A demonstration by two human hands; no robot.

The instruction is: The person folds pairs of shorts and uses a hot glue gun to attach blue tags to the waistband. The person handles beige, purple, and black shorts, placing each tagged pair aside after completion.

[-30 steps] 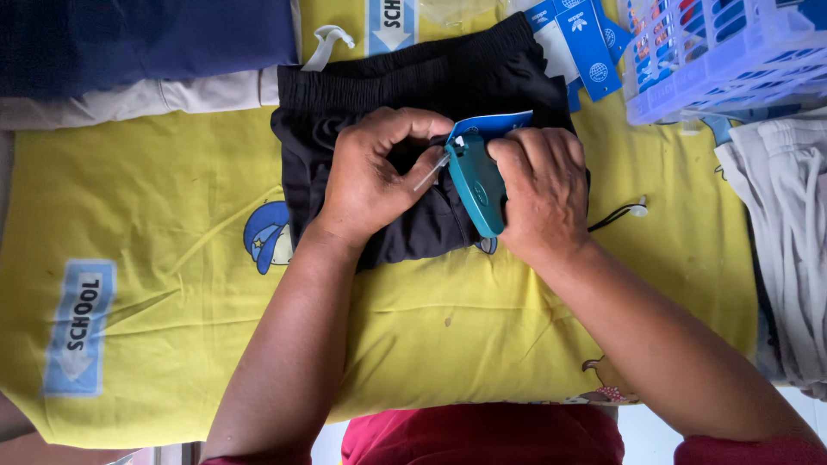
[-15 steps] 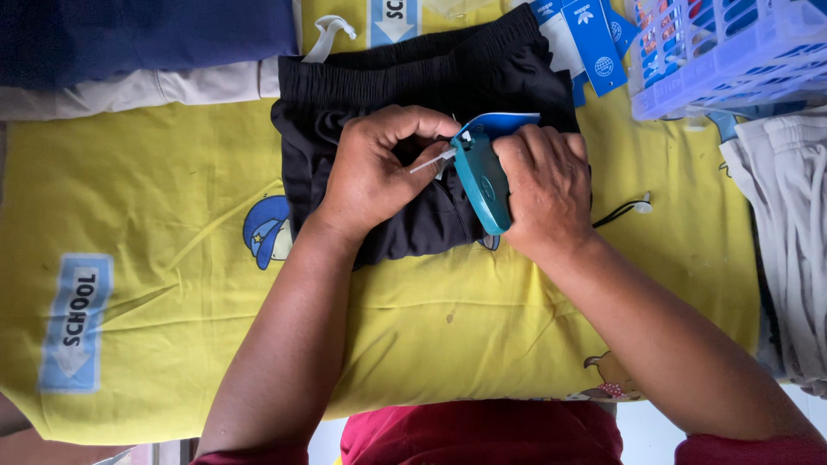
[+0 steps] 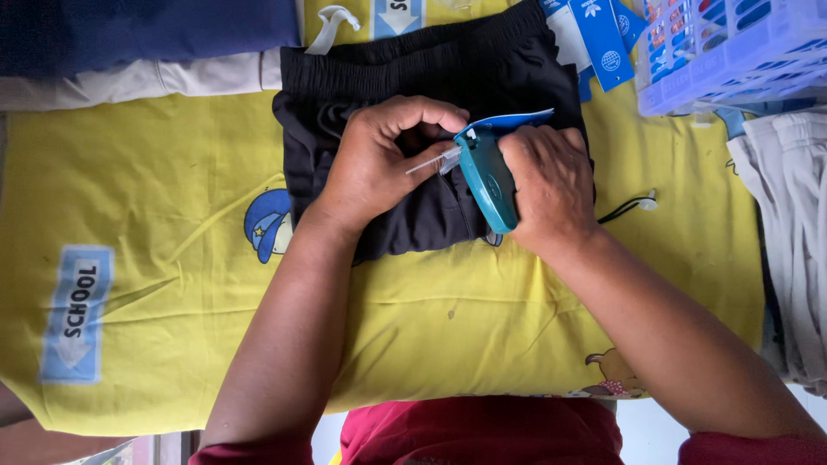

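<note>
A folded black garment [image 3: 413, 77] lies on a yellow printed cloth [image 3: 172, 215]. My right hand [image 3: 551, 185] grips a teal tagging gun [image 3: 487, 176], its needle end pointing left. My left hand [image 3: 379, 159] rests on the black garment, fingers curled and pinching the fabric right at the gun's needle tip. A blue card tag [image 3: 508, 119] sits along the top of the gun, next to my right hand.
A pale blue plastic basket [image 3: 732, 52] stands at the top right. Blue card tags [image 3: 603, 34] lie beside it. Folded pale grey clothes [image 3: 792, 232] sit at the right edge. Dark blue and white fabric [image 3: 129, 52] lies at the top left.
Both hands and the gun stay almost in place on the black garment; the gun has tilted slightly and my left fingers have closed a little tighter at its tip.
</note>
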